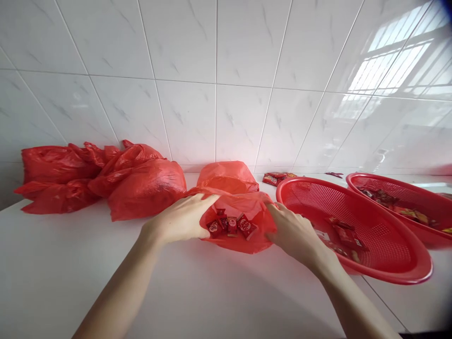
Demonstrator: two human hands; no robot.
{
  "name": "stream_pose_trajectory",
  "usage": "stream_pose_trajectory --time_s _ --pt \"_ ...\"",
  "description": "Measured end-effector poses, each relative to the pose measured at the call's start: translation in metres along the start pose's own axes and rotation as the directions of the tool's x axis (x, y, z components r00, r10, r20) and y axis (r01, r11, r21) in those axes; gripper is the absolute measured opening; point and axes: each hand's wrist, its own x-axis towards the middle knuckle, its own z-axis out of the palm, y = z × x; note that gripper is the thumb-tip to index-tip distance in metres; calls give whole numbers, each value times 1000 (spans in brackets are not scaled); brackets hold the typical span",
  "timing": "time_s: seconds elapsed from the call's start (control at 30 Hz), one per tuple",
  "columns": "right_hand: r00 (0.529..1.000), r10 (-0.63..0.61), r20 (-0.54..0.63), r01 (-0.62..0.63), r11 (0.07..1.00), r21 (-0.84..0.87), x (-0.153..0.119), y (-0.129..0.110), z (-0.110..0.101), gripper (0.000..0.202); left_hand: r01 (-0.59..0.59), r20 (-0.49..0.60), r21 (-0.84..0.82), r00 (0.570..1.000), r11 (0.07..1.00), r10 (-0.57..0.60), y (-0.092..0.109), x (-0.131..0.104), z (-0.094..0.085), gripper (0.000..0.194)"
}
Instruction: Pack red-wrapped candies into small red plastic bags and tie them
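A thin red plastic bag [243, 244] lies on the white table with its mouth spread towards me. Several small red wrapped packets [232, 226] are inside it. At the bag's left edge, my left hand [183, 219] grips the plastic, thumb low and fingers along the top. My right hand [291, 230] holds the opposite edge in the same way, close to a red perforated basket [399, 245]. Parts of the fingers of both hands are hidden by the bag.
Full red bags [148, 186] stand at the left on the table [70, 278]. A second red basket [434, 235] with packets is at the far right. Red packets [277, 178] lie near the tiled wall [243, 122], behind the nearer basket, which holds some packets [349, 235].
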Motion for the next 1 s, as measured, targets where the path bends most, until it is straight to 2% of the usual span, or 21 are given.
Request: stream_pose_trajectory --time_s 0.07,0.2,0.27,0.4,0.47,0.53,0.6,0.63,0.67,0.73,0.83,0.9,0.97,1.0 --pt "999 -3 -55 3 1000 -1 -1 -2 -9 89 4 12 16 1000 1000 -4 5 -3 -4 77" --pt "991 -6 -134 7 1000 5 3 -7 -20 96 34 -36 30 999 999 -33 5 -5 -6 83" --pt "989 -8 -149 12 1000 27 7 -7 -21 93 36 -59 30 998 999 -34 1 -6 -5 78" --pt "993 -51 -102 61 994 96 13 5 -23 76 -2 -67 39 998 999 5 -9 -10 -9 63" --pt "991 -90 -100 104 983 153 13 15 -27 70 -27 -124 33 992 999 31 -10 -12 -14 58" --pt "986 -113 -125 137 969 207 10 22 -31 62 -43 -237 15 970 999 46 -9 -12 -17 49" --pt "979 -123 -164 162 954 252 6 25 -34 52 -35 -331 10 943 999 37 -11 -9 -18 39" --pt "974 -126 -188 174 949 263 4 24 -34 50 -14 -344 13 939 1000 18 -13 -7 -17 37" --pt "969 -130 -211 185 946 267 3 23 -33 52 20 -331 15 944 1000 -14 -17 -5 -16 37" --pt "965 -123 -233 185 947 262 3 18 -26 64 120 -233 6 966 993 -115 -28 0 -12 43" --pt "977 -106 -184 161 934 318 10 14 -12 72 209 -81 -12 974 978 -210 -44 5 -8 53" --pt "977 -86 -193 165 884 438 17 14 -9 60 177 -85 -46 980 983 -180 -48 7 -11 50" --pt "959 -44 -279 211 768 604 22 13 -13 44 119 -202 -126 969 985 -143 -44 6 -16 41" --pt "942 -8 -336 248 691 679 23 11 -18 36 86 -297 -175 945 981 -136 -40 6 -19 36"
